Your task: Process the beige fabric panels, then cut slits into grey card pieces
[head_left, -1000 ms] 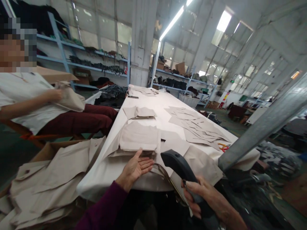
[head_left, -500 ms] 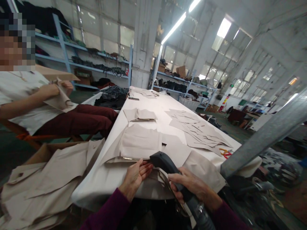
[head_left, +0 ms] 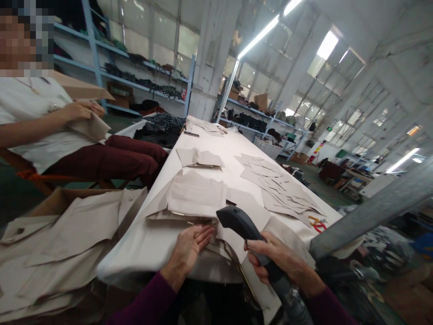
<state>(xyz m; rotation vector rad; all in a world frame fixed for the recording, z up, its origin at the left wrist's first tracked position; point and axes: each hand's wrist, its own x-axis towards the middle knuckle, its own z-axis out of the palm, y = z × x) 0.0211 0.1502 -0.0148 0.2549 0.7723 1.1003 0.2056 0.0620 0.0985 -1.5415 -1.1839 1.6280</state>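
Note:
My right hand (head_left: 275, 255) is wrapped round the handle of a black curved nozzle (head_left: 238, 221) with a grey hose running down from it. The nozzle's blunt tip points left, just beyond my left fingertips. Palm up and fingers stretched, my left hand (head_left: 191, 246) lies at the near edge of a beige fabric piece (head_left: 196, 192) with a metal zipper along its front. Whether the fingertips touch the fabric, I cannot tell. More beige fabric hangs over the table's near edge between my hands, partly hidden by the nozzle and right hand.
Flat beige cut pieces (head_left: 280, 189) and red-and-yellow handled cutters (head_left: 318, 223) lie on the right of the white table (head_left: 216, 142). A metal post (head_left: 365, 210) slants at the right. Left are a carton of beige fabric (head_left: 77, 225) and a seated person (head_left: 81, 149) handling fabric.
The nozzle tip has moved right, away from the zipper edge, with my right hand. My left hand has shifted slightly left and stays palm up. The camera view has tilted a little.

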